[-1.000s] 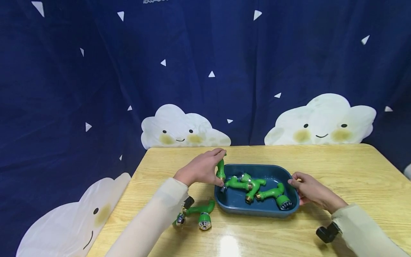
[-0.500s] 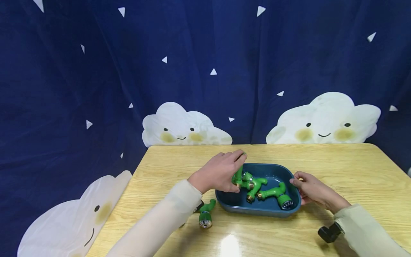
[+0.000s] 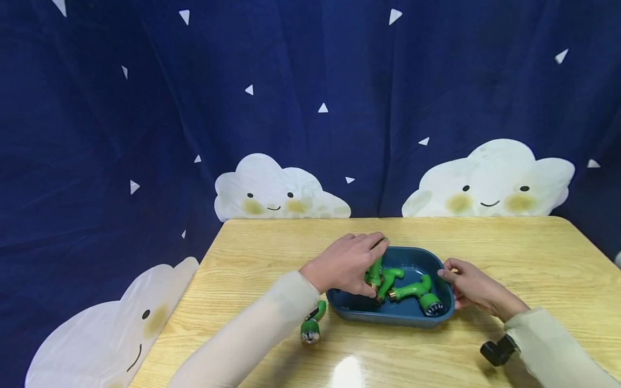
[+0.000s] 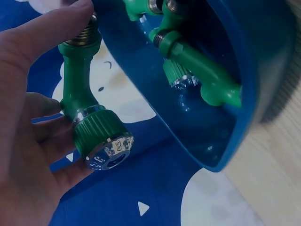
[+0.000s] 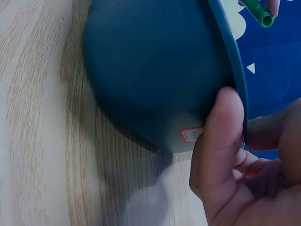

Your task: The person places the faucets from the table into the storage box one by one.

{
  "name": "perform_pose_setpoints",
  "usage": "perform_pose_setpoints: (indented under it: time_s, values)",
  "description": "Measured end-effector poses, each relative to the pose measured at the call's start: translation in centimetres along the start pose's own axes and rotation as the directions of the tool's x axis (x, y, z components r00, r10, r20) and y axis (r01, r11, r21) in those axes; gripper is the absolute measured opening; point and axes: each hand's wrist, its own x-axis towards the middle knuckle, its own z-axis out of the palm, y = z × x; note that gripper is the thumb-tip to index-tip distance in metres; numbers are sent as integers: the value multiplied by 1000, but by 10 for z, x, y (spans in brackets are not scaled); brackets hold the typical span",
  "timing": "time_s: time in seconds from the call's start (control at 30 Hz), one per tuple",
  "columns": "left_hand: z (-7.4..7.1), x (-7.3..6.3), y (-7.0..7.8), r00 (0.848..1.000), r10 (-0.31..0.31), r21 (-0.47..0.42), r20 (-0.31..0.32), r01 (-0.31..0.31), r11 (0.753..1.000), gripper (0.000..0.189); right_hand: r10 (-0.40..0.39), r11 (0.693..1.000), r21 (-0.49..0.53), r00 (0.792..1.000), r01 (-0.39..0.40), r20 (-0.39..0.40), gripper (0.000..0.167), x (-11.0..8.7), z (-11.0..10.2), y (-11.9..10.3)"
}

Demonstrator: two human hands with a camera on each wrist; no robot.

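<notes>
My left hand (image 3: 346, 264) is over the left half of a dark blue plastic basin (image 3: 383, 318), holding a green tap (image 4: 81, 75). In the left wrist view the thumb lies at the tap's brass threaded end, and the fingers are behind its body and ribbed, chrome-faced knob. Other green taps lie in the basin; one tap (image 3: 411, 290) rests at the right with its knob toward me, and the held tap and hand partly cover the others. At the basin's right end my right hand (image 3: 477, 288) pinches the rim between thumb and fingers.
On the wooden table (image 3: 524, 258), left of the basin, lies another green tap (image 3: 310, 330), partly hidden by the left sleeve. A dark blue curtain (image 3: 291, 70) with white clouds and triangles hangs behind the table. Black wrist device (image 3: 498, 351) sits under the right cuff.
My left hand has carried the tap from the basin's left edge rightward over the taps inside. The right hand keeps its hold on the rim.
</notes>
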Motion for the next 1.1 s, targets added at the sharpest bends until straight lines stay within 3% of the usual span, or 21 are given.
perform_pose_setpoints:
  time_s: [0.2, 0.43, 0.7, 0.93, 1.1]
  values:
    - [2, 12, 3, 999, 18, -29, 27, -17, 999, 109, 7, 1000, -2, 1000, -7, -5, 21, 1, 1, 0]
    - [9, 27, 3, 991, 12, -85, 133, -1, 996, 107, 14, 1000, -17, 1000, -15, -16, 21, 3, 0, 1]
    - [11, 42, 9, 979, 52, -35, 196, -46, 998, 100, 13, 1000, -13, 1000, -13, -16, 21, 3, 0, 3]
    - [9, 53, 11, 973, 58, -65, 222, -45, 997, 98, 7, 1000, 6, 1000, -7, -8, 21, 4, 0, 3]
    - [8, 60, 14, 957, 63, -76, 285, -43, 996, 101, 14, 1000, 6, 1000, -14, -5, 21, 4, -1, 4]
